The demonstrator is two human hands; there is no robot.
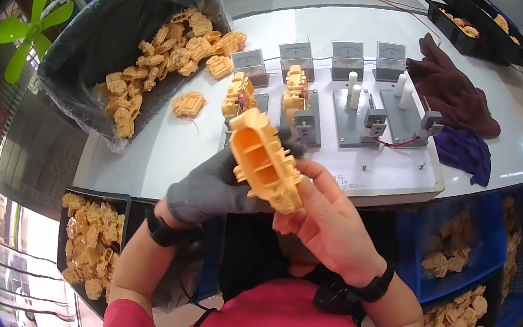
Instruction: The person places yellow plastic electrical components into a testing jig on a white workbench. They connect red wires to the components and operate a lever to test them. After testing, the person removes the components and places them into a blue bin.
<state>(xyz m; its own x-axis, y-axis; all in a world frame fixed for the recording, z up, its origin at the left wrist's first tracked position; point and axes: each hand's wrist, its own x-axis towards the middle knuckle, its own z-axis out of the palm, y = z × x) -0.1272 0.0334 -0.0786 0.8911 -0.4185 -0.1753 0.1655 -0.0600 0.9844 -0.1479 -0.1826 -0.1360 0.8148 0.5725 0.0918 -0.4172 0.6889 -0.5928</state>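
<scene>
A yellow-orange plastic housing (pixel 272 194) with hollow compartments and ribbed sides is held up at the front edge of the table, tilted, its open face towards me. My left hand (pixel 207 186), in a grey glove, is closed on it from behind and the left; the part hides most of those fingers. My bare right hand (pixel 333 225) pinches the lower right end between thumb and fingers. Just beyond, two similar parts, one at the left (pixel 239 96) and one beside it (pixel 295 94), sit upright on the grey fixtures of a white test board (pixel 402 174).
Several analog meters (pixel 348 60) line the board's back, with white posts (pixel 355 96) on the right fixtures. A lined bin (pixel 67 63) of housings stands left, one loose housing (pixel 188 104) beside it. Cloths (pixel 451 90) lie right. Crates (pixel 97 196) of parts flank me below.
</scene>
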